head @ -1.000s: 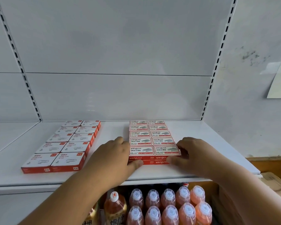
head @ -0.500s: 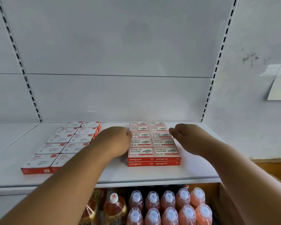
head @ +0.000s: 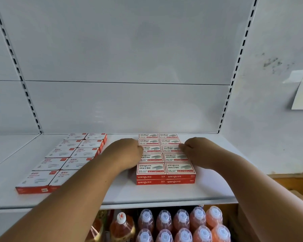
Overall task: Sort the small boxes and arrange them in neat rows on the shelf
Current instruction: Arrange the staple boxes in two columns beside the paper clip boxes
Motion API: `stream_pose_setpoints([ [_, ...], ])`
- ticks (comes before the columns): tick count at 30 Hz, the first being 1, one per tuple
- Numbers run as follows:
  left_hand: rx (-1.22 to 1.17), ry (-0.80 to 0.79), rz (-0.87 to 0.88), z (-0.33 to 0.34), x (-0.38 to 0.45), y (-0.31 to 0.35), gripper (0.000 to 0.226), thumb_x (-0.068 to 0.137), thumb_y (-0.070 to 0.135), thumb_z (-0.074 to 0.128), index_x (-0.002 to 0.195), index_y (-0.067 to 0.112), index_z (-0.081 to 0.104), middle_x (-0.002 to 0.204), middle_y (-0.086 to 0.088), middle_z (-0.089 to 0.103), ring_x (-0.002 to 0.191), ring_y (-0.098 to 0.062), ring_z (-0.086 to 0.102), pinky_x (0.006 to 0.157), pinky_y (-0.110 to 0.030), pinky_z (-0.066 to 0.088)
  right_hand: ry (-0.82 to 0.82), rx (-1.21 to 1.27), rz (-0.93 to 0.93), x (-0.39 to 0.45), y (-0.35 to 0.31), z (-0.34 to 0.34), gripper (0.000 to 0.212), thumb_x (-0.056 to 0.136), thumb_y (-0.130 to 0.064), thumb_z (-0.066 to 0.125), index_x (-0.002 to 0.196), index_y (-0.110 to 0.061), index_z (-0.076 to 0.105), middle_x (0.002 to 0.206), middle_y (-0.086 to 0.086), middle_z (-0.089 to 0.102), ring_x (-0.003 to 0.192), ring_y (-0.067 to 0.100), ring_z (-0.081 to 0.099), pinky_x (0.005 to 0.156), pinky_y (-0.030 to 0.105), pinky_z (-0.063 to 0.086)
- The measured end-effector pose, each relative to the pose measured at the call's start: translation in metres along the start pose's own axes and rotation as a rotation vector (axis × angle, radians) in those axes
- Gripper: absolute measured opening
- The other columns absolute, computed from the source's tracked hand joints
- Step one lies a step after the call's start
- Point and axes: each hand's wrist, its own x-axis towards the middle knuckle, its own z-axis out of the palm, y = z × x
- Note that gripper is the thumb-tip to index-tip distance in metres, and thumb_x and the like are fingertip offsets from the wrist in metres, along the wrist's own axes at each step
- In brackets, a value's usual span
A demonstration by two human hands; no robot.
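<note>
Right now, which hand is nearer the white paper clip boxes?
Left. The left hand rests between the paper clip boxes and the staple boxes; the right hand is beyond the staples' far side.

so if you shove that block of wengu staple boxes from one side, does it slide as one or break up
Probably breaks up: the wengu staple boxes are separate small boxes, two columns, at least two layers at the front, nothing binding them. The smooth white shelf should let them slide easily. Flat and low, they seem unlikely to tip. The left hand and right hand flanking them suggest squeezing holds them aligned.
</note>
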Motion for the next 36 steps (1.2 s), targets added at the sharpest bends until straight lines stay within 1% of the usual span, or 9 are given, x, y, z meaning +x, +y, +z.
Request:
stream_pose_setpoints([
  [2, 0.005, 0.004, -0.040, -0.005, 0.008, -0.001, 0.038, 0.102, 0.035, 0.032, 0.103, 0.016, 0.065, 0.110, -0.005, 0.066, 0.089, -0.019, 0.056, 0.074, -0.028, 0.041, -0.008, 0.008, 0.023, 0.005, 0.000, -0.004, 0.048, 0.101, -0.048, 0.035, 0.091, -0.012, 0.064, 0.092, 0.004, 0.067, 0.085, 0.022, 0.062, 0.081, 0.035, 0.051],
  [6, 0.039, -0.004, -0.066, -0.006, 0.025, 0.002, 0.042, 0.103, 0.036, 0.031, 0.113, 0.015, 0.065, 0.114, -0.006, 0.066, 0.092, -0.020, 0.057, 0.075, -0.028, 0.041, -0.009, 0.045, 0.037, 0.021, -0.001, -0.010, 0.047, 0.102, -0.044, 0.035, 0.094, -0.009, 0.065, 0.095, 0.006, 0.069, 0.089, 0.026, 0.063, 0.081, 0.034, 0.051],
  [9, 0.005, 0.000, -0.062, 0.002, 0.033, 0.002, 0.040, 0.101, 0.037, 0.033, 0.106, 0.016, 0.066, 0.103, -0.002, 0.067, 0.090, -0.018, 0.062, 0.074, -0.028, 0.046, -0.032, 0.082, 0.010, 0.029, 0.001, -0.006, 0.042, 0.102, -0.043, 0.038, 0.088, -0.011, 0.063, 0.086, 0.004, 0.065, 0.082, 0.023, 0.060, 0.078, 0.032, 0.048],
  [15, 0.019, 0.021, -0.040, 0.005, 0.036, 0.001, 0.036, 0.101, 0.034, 0.033, 0.099, 0.016, 0.064, 0.098, -0.002, 0.064, 0.087, -0.019, 0.059, 0.073, -0.028, 0.044, -0.002, -0.009, -0.064, 0.036, 0.005, 0.003, 0.039, 0.102, -0.039, 0.038, 0.069, -0.019, 0.047, 0.075, -0.002, 0.057, 0.075, 0.020, 0.056, 0.069, 0.030, 0.044],
  [19, 0.014, 0.005, -0.051, 0.005, 0.038, 0.000, 0.036, 0.101, 0.034, 0.033, 0.096, 0.016, 0.064, 0.098, -0.003, 0.065, 0.087, -0.018, 0.059, 0.072, -0.028, 0.044, -0.017, -0.003, -0.052, 0.038, 0.006, 0.003, 0.039, 0.101, -0.039, 0.038, 0.071, -0.017, 0.051, 0.077, 0.000, 0.060, 0.077, 0.021, 0.059, 0.071, 0.031, 0.047],
  [23, 0.081, -0.001, -0.094, -0.006, 0.043, 0.003, 0.040, 0.102, 0.036, 0.031, 0.108, 0.015, 0.065, 0.109, -0.005, 0.065, 0.093, -0.021, 0.058, 0.077, -0.029, 0.043, 0.032, -0.108, -0.031, 0.042, 0.002, -0.007, 0.043, 0.102, -0.044, 0.033, 0.086, -0.014, 0.059, 0.089, 0.003, 0.063, 0.083, 0.022, 0.059, 0.074, 0.033, 0.048],
  [25, 0.141, 0.014, -0.121, -0.012, 0.048, 0.007, 0.033, 0.101, 0.030, 0.035, 0.103, 0.015, 0.064, 0.104, -0.005, 0.065, 0.094, -0.023, 0.061, 0.077, -0.029, 0.044, 0.076, -0.157, -0.022, 0.051, -0.001, -0.010, 0.043, 0.101, -0.046, 0.030, 0.082, -0.016, 0.055, 0.087, 0.002, 0.061, 0.084, 0.022, 0.058, 0.074, 0.033, 0.048],
  [28, 0.168, -0.002, -0.155, -0.013, 0.056, 0.012, 0.023, 0.097, 0.025, 0.040, 0.092, 0.016, 0.061, 0.088, -0.002, 0.060, 0.091, -0.022, 0.062, 0.077, -0.030, 0.046, 0.007, -0.187, -0.009, 0.063, -0.005, -0.008, 0.044, 0.102, -0.044, 0.030, 0.093, -0.012, 0.058, 0.094, 0.004, 0.062, 0.088, 0.023, 0.058, 0.078, 0.033, 0.048],
  [36, 0.041, -0.019, -0.090, -0.001, 0.065, 0.005, 0.026, 0.099, 0.022, 0.038, 0.089, 0.013, 0.061, 0.082, -0.002, 0.058, 0.086, -0.022, 0.060, 0.068, -0.029, 0.040, -0.032, -0.133, -0.014, 0.073, -0.002, 0.002, 0.040, 0.103, -0.041, 0.031, 0.091, -0.011, 0.055, 0.095, 0.007, 0.059, 0.086, 0.024, 0.053, 0.074, 0.031, 0.041],
])
